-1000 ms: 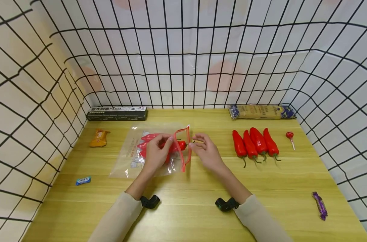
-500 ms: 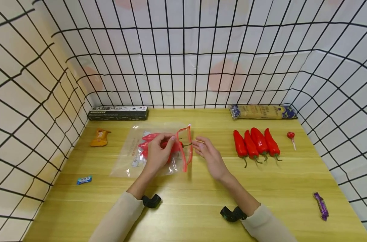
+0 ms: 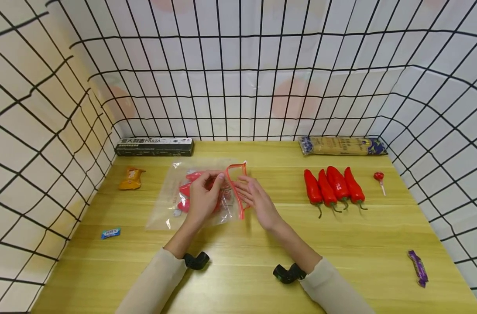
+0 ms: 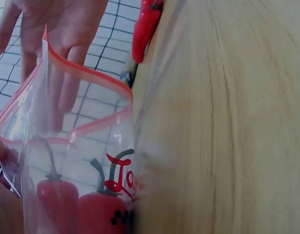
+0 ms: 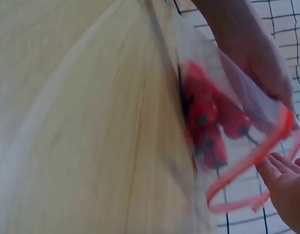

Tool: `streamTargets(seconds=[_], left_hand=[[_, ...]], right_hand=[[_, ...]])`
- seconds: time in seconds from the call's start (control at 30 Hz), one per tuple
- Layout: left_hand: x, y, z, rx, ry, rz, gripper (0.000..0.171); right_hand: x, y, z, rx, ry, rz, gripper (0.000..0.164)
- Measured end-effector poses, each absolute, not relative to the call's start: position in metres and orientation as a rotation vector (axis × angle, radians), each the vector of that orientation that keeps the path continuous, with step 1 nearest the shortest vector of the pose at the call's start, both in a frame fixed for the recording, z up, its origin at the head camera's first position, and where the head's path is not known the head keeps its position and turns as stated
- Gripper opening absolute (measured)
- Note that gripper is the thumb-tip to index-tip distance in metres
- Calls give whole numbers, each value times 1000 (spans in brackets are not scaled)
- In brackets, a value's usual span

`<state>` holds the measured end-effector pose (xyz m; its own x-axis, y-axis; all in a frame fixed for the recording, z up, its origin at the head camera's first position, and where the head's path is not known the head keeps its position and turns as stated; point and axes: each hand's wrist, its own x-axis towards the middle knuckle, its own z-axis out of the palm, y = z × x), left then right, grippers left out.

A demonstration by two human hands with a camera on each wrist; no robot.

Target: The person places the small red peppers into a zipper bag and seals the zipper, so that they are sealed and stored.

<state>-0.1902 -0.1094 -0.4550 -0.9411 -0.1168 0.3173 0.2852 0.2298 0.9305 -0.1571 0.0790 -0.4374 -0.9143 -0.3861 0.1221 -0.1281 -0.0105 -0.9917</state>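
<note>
A clear zip bag (image 3: 159, 216) with a red zip edge lies with its mouth gaping to the right. Several red chili peppers (image 3: 184, 190) are inside it, their green stems towards the mouth in the left wrist view. My left hand (image 3: 202, 195) pinches the bag's upper film just behind the mouth. My right hand (image 3: 260, 203) has its fingers extended into the mouth and holds nothing; in the right wrist view its fingertips pass behind the red zip edge (image 5: 252, 163). Right of the bag, more red chili peppers (image 3: 335, 183) lie in a row.
A black pasta box (image 3: 154, 147) and a yellow-blue noodle packet (image 3: 342, 146) stand along the back. An orange-wrapped candy (image 3: 132, 178) and a blue candy (image 3: 111, 233) lie left. A lollipop (image 3: 379, 176) and purple candy (image 3: 418, 268) lie right. Black wire mesh (image 3: 240, 83) surrounds the table.
A pepper whose stem end showed at the bag's mouth has gone deeper inside. My right hand drew back a little, then moved left into the mouth. The left hand keeps its hold.
</note>
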Motion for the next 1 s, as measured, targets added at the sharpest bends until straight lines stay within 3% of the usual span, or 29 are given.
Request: streamTargets(seconds=[0.23,0.57,0.87,1.0], left_hand=[[-192,-113,-454,-148,-2208,-1725,26],[-178,-111,-428,-169,-2244,-1766,19],[-192,-115,-452,-166,-2257,-1788,22],[-192,-114,-454,-177,-2258,-1792,25]], right_hand=[[-156,132,-437,-443,2441,-1895,39],[-155,225,-442,-154,3013,-1372,44],[-161,250,-452,-25,3097,-901,55],[-163,249,-455,-24,3136,-786,50]])
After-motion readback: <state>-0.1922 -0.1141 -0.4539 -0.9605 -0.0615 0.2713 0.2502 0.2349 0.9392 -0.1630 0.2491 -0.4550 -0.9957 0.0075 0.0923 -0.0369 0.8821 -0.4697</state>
